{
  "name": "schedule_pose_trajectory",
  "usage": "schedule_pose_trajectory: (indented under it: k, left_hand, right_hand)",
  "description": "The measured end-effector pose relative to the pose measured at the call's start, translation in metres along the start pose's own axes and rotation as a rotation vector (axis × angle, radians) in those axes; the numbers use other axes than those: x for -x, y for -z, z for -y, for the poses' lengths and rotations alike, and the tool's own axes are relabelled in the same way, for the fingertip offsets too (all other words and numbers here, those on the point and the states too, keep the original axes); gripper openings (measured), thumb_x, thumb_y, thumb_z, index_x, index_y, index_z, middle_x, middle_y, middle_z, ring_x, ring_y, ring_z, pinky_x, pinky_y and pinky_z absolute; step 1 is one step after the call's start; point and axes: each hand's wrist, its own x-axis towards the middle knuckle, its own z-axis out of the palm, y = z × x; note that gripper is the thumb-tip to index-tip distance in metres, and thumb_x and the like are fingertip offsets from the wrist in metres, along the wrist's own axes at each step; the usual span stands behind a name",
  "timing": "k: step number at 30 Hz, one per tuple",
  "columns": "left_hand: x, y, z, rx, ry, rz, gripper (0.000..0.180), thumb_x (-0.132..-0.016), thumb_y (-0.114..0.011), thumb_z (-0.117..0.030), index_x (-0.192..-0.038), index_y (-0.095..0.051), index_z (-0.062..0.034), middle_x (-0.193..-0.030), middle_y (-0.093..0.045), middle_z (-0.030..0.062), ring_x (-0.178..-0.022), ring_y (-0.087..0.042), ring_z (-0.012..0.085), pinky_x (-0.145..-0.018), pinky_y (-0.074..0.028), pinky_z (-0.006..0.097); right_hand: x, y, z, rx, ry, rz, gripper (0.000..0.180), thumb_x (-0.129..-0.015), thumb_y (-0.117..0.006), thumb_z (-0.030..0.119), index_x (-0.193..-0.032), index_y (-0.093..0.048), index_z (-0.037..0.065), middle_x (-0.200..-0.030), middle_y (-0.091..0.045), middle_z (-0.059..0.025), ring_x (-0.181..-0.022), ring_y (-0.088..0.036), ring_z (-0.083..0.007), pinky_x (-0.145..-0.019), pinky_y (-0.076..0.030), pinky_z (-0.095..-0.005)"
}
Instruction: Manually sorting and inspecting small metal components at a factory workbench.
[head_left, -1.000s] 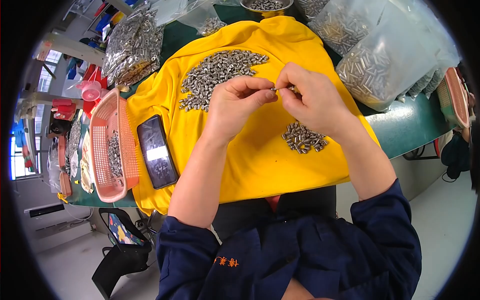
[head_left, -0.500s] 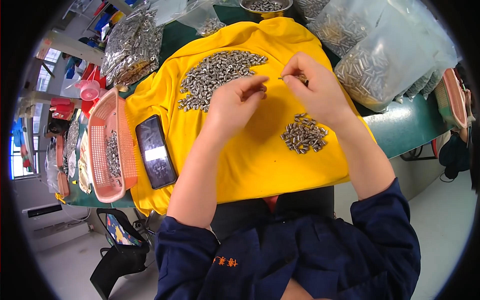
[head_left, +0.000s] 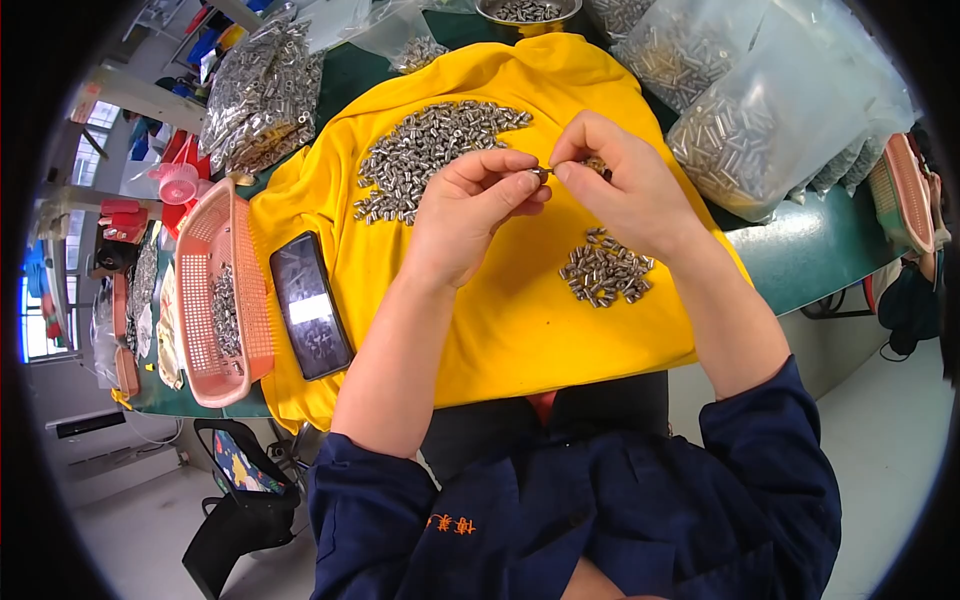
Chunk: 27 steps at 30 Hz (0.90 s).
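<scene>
My left hand (head_left: 470, 208) pinches a small metal sleeve (head_left: 541, 173) between thumb and fingertips, just beyond the edge of the large pile of metal sleeves (head_left: 430, 145). Facing it, my right hand (head_left: 630, 185) is closed in a pinch on a thin pin-like piece (head_left: 553, 168), whose tip meets the sleeve. Something brass-coloured and dark (head_left: 597, 165) shows behind my right fingers; its kind is unclear. A smaller pile of sleeves (head_left: 607, 268) lies below my right hand. Both piles rest on a yellow cloth (head_left: 500, 340).
At the left lie a black phone (head_left: 311, 305) and a pink plastic basket (head_left: 198, 370) holding metal parts. A bag of silvery parts (head_left: 262, 95) stands at the back left. Clear bags of sleeves (head_left: 730, 145) crowd the right, and a metal bowl (head_left: 549, 29) sits at the back.
My left hand has risen slightly toward my right, and its thumb and fingertips now show the sleeve. My right fingers have moved a little left and down, so the hands meet.
</scene>
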Motion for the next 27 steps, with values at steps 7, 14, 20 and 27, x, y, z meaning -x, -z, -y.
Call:
schedule_pose_trajectory:
  k: [7, 14, 20, 27]
  left_hand:
    - [0.0, -0.001, 0.0, -0.093, -0.055, 0.006, 0.011, -0.076, -0.056, -0.001, -0.087, -0.057, 0.0014, -0.08, -0.06, 0.0077, -0.072, -0.058, 0.0145, -0.069, -0.048, 0.024]
    - [-0.003, -0.006, 0.002, -0.235, -0.191, -0.019, 0.011, -0.075, -0.055, 0.002, -0.086, -0.058, 0.0032, -0.081, -0.06, 0.0087, -0.072, -0.06, 0.0155, -0.068, -0.048, 0.024]
    - [0.001, 0.0, -0.002, -0.164, -0.112, 0.05, 0.013, -0.076, -0.055, 0.001, -0.089, -0.057, 0.0034, -0.082, -0.06, 0.0095, -0.074, -0.06, 0.0161, -0.068, -0.049, 0.024]
    - [-0.001, -0.005, 0.002, -0.241, -0.193, -0.003, 0.013, -0.076, -0.054, 0.003, -0.089, -0.057, 0.004, -0.083, -0.06, 0.0096, -0.074, -0.06, 0.0162, -0.07, -0.049, 0.024]
  right_hand:
    - [0.002, -0.004, 0.0, 0.081, 0.078, -0.016, 0.007, -0.073, -0.047, 0.007, -0.078, -0.047, 0.002, -0.066, -0.054, -0.0084, -0.059, -0.052, -0.0172, -0.054, -0.041, -0.0269]
    - [-0.001, -0.002, -0.001, 0.202, 0.068, -0.016, 0.008, -0.073, -0.049, 0.007, -0.078, -0.047, 0.002, -0.066, -0.055, -0.0094, -0.058, -0.055, -0.0194, -0.054, -0.042, -0.0279]
    - [0.001, 0.002, 0.003, 0.086, 0.059, 0.044, 0.007, -0.073, -0.048, 0.006, -0.079, -0.046, 0.002, -0.067, -0.052, -0.0075, -0.06, -0.051, -0.0162, -0.054, -0.04, -0.0258]
    - [0.004, -0.01, 0.004, 0.255, 0.057, -0.044, 0.007, -0.073, -0.048, 0.009, -0.075, -0.046, 0.003, -0.062, -0.052, -0.0108, -0.056, -0.052, -0.0251, -0.053, -0.041, -0.0299]
